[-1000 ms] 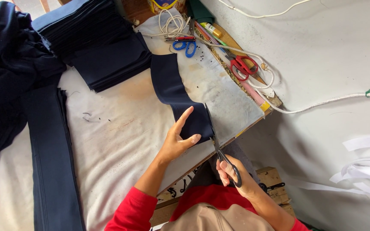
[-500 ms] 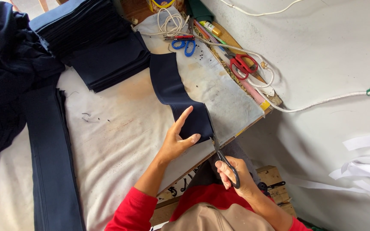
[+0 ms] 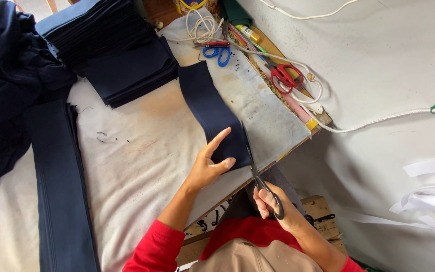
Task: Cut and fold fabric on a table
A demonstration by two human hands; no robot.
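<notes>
A long dark navy fabric strip point(image 3: 207, 108) lies on the cloth-covered table point(image 3: 142, 151). My left hand point(image 3: 208, 163) presses flat on the strip's near end, fingers spread. My right hand point(image 3: 270, 201) grips the handles of black scissors point(image 3: 257, 174), whose blades run along the strip's right edge near the table's front edge. Both my arms wear red sleeves.
Stacks of cut navy pieces point(image 3: 122, 65) sit at the back. A long navy fabric length point(image 3: 61, 186) lies at the left beside a navy heap point(image 3: 6, 90). Blue scissors point(image 3: 217, 50), red scissors point(image 3: 285, 76), white cord point(image 3: 378, 121) and white strips point(image 3: 429, 196) lie at the right.
The scissors have moved forward along the strip's right edge. My left hand stays pressed on the fabric's near end.
</notes>
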